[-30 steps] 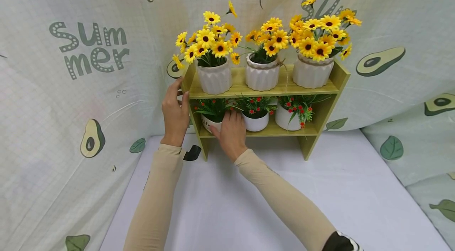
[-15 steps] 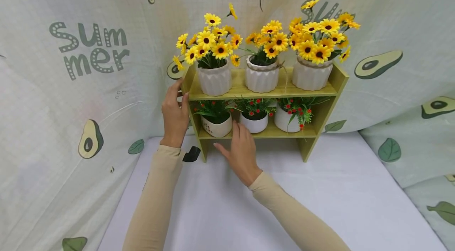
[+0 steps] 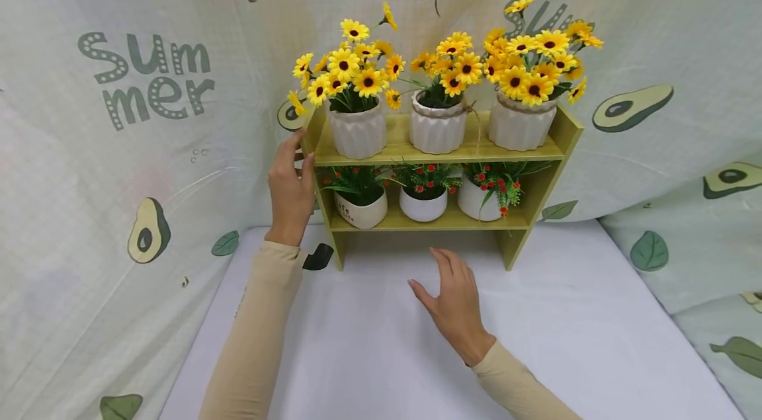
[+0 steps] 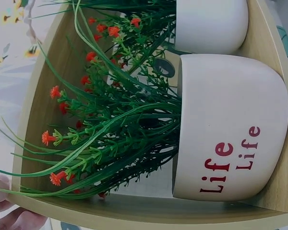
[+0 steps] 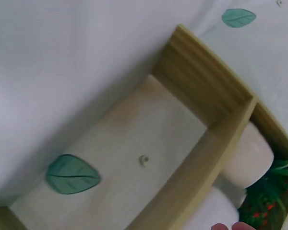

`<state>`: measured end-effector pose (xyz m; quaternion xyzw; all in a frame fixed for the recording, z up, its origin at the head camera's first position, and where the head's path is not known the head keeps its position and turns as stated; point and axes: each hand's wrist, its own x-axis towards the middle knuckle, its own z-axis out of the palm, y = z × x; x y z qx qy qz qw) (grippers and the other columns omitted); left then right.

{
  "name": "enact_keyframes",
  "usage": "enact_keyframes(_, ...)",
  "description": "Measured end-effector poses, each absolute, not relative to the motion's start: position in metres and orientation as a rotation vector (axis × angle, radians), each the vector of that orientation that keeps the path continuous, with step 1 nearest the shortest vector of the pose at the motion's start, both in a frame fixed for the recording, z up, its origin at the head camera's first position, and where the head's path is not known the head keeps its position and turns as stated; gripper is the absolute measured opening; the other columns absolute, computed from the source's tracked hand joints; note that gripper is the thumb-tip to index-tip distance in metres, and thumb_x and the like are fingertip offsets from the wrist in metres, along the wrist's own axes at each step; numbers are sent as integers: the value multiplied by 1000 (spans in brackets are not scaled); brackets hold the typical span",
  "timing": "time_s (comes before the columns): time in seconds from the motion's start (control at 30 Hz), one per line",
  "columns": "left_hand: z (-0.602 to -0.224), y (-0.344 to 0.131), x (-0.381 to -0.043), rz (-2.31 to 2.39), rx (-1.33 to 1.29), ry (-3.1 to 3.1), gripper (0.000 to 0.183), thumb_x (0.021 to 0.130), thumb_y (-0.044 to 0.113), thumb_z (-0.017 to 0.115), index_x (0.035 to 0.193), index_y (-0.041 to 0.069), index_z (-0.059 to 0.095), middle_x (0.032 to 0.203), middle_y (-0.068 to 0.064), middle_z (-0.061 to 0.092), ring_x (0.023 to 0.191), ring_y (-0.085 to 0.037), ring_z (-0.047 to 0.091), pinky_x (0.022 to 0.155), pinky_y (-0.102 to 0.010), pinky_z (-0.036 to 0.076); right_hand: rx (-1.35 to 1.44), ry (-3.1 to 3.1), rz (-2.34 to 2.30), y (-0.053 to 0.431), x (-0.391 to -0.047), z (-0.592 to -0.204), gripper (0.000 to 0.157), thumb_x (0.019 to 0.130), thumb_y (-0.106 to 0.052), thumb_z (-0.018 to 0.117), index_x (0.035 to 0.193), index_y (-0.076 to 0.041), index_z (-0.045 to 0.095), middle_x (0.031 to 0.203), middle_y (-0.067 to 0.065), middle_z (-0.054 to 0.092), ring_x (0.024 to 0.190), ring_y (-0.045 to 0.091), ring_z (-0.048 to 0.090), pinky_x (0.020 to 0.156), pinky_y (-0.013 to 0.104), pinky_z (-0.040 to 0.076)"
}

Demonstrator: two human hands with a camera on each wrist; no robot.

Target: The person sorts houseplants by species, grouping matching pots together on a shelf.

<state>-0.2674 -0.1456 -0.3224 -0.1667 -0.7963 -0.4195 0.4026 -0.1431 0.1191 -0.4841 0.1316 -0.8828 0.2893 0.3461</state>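
A two-tier wooden shelf [image 3: 440, 225] stands on the table. My left hand [image 3: 290, 192] grips its left side panel, thumb at the front edge and fingers along the outside. On the lower tier sit three white pots with red-flowered plants; the left flowerpot [image 3: 363, 211] bears the word "Life", and this pot [image 4: 230, 115] fills much of the left wrist view. Beside it stand a middle pot [image 3: 424, 207] and a right pot [image 3: 478, 202]. My right hand [image 3: 457, 297] hovers over the table in front of the shelf, fingers spread from the thumb, holding nothing.
Three ribbed white pots with yellow flowers stand on the top tier: a left one [image 3: 358, 134], a middle one [image 3: 438, 129] and a right one [image 3: 522, 126]. Avocado-print cloth [image 3: 178, 162] hangs behind and beside the white table [image 3: 369, 354]. A black object [image 3: 319, 257] lies by the shelf's left leg.
My right hand has let go of the "Life" flowerpot and drawn back, down and to the right, away from the shelf. My left hand stays on the side panel.
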Motion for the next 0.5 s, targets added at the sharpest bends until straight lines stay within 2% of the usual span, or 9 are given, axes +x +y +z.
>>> enact_keyframes(0.33,-327,-151,-263,-1065,-410,-2024,46,108,6,59,154,4,53,128,-26,64,107,-42,67,83,-51,61,244,-2263,717,178,-131,-508,66,75,-16,96,126,10,63,120,26,64,104,45,61,85,55,49)
enact_keyframes(0.5,-338,-154,-259,-1073,-400,-2027,50,110,8,55,160,7,46,134,-25,63,112,-41,67,88,-52,60,177,-2263,693,206,-130,-513,65,75,-13,95,126,12,62,117,29,63,103,50,60,85,59,47)
